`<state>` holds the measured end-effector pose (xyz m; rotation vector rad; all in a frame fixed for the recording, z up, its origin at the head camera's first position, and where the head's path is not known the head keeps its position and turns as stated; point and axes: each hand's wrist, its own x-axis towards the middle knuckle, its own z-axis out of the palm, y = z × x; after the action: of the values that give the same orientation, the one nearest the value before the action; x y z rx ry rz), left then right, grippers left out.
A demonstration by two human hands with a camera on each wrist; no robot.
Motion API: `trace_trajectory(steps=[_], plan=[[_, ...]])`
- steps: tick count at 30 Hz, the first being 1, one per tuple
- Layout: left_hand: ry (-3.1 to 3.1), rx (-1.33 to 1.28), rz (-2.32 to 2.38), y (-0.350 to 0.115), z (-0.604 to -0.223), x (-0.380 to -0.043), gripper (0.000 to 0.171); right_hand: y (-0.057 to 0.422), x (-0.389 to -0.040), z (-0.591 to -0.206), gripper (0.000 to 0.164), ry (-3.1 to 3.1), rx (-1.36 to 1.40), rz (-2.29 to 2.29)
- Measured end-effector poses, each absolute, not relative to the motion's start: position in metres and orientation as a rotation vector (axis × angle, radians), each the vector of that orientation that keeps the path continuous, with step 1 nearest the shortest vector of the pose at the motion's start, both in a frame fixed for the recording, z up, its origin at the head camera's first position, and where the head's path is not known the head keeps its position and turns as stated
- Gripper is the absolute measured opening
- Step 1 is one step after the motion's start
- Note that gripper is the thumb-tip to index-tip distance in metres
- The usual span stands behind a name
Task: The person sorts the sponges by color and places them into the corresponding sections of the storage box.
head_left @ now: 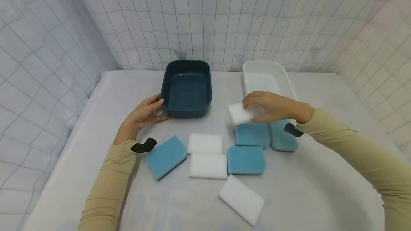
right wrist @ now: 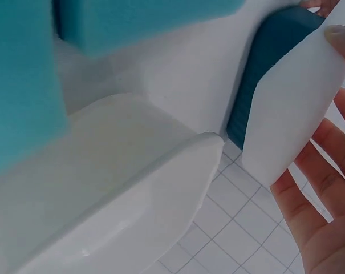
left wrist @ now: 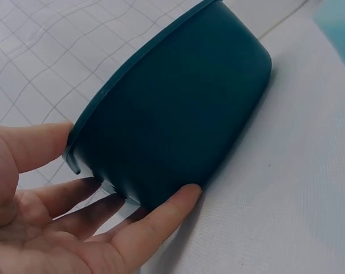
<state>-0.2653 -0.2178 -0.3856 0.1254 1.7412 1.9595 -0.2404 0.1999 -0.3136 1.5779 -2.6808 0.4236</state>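
Note:
My right hand (head_left: 268, 106) grips a white sponge (head_left: 239, 113) between thumb and fingers, held up in front of the white plastic bin (head_left: 291, 85). In the right wrist view the sponge (right wrist: 292, 103) stands on edge, the thumb on one face and the fingers on the other. My left hand (head_left: 144, 113) holds the near left corner of a dark teal bin (head_left: 189, 112). Its thumb lies at the rim and its fingers spread along the outer wall, plain in the left wrist view of the bin (left wrist: 172, 103). The teal bin's visible inside holds nothing.
Blue sponges lie on the white-covered table: one at left (head_left: 167, 157), one in the middle (head_left: 246, 160), two below my right hand (head_left: 252, 134). White sponges (head_left: 205, 143) sit between them, one angled in front (head_left: 241, 199). Gridded cloth (head_left: 205, 20) hangs behind the bins.

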Motion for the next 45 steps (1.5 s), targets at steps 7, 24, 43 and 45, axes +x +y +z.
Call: trace_trajectory(steps=[7,24,43,45], plan=[[1.71,0.089,1.978,-0.218,-0.392,-0.265,0.065,0.184,-0.256,-0.315,0.032,-2.662,1.577,0.439],[1.743,0.081,1.98,-0.217,-0.389,-0.267,0.063,0.122,-0.3,-0.303,0.031,-2.685,1.552,0.484],[1.728,0.044,1.999,-0.216,-0.388,-0.268,0.062,0.073,-0.33,-0.306,0.03,-2.705,1.509,0.555],[1.725,0.044,1.999,-0.217,-0.388,-0.267,0.063,0.069,-0.333,-0.308,0.029,-2.698,1.504,0.561]])
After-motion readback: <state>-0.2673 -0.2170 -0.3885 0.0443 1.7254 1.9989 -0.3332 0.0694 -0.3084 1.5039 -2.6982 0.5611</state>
